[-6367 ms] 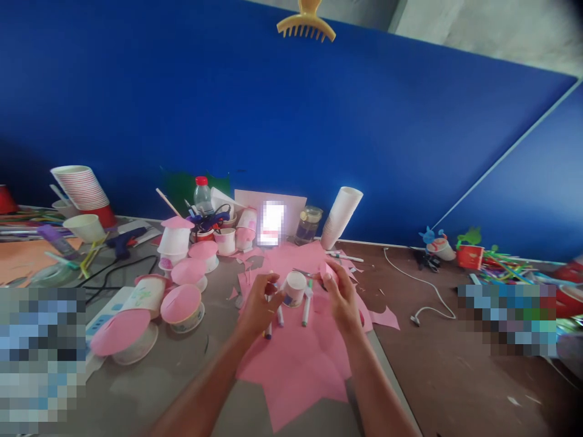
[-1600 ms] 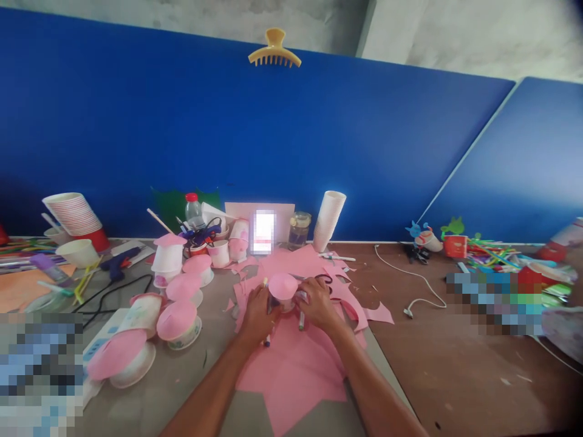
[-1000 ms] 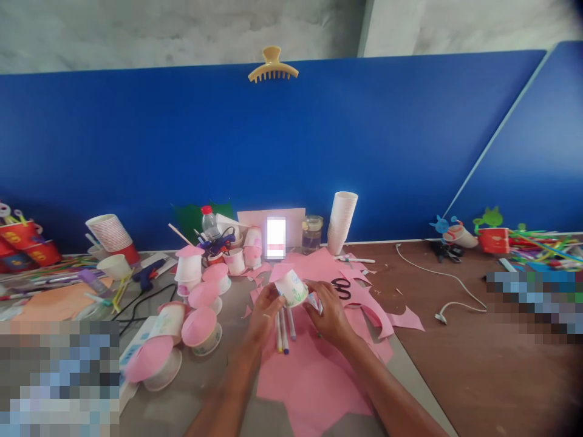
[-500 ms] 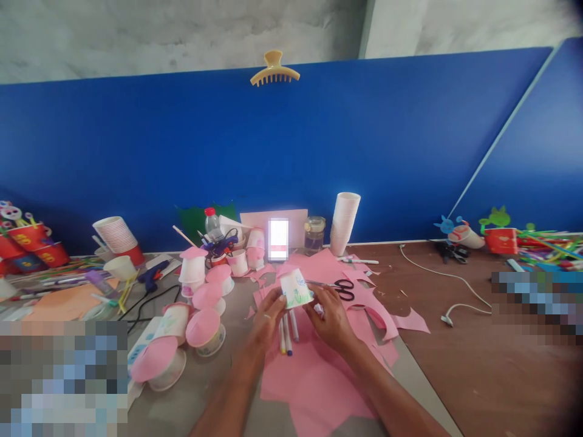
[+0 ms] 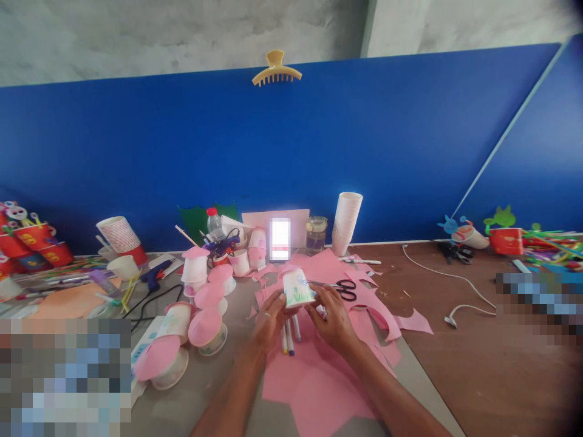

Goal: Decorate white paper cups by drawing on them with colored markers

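Your left hand (image 5: 269, 321) grasps white paper cup (image 5: 298, 290), green-blue drawing on; your right hand's (image 5: 334, 318) grip unclear. Left of cup: white paper cups with pink paper tops (image 5: 206, 328), seemingly done.

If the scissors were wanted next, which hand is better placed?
Probably the right hand: the black scissor handles lie just beyond it, on its own side. The left hand grips the opposite side of the cup, farther from those handles.

Scissors (image 5: 348, 291) on paper (image 5: 328, 388) — cup stack (image 5: 347, 224) behind.
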Available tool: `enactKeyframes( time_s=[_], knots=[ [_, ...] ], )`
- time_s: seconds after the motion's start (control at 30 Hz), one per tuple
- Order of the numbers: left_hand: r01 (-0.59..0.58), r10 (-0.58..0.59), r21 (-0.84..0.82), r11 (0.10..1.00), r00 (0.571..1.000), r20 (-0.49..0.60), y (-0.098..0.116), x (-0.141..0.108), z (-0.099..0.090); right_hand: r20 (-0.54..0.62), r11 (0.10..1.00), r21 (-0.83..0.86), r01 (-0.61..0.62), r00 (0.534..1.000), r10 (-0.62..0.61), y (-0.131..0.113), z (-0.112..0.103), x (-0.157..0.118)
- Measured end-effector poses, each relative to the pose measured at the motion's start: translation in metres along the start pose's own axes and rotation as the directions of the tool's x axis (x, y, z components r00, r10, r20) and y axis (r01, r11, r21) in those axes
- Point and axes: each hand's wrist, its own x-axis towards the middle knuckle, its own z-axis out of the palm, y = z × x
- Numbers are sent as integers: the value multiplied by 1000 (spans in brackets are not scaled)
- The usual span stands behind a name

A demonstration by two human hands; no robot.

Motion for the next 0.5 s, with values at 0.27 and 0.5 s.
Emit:
enactKeyframes(
  time_s=[0.27,0.5],
  knots=[
    [2,-2,-2,1000,1000,31,1,1,0,-5,1000,-1,4,1000,-4,1,1,-1],
    [23,-23,-12,1000,1000,0,-1,2,-4,1,1000,10,-1,1000,1,2,2,-2]
  ],
)
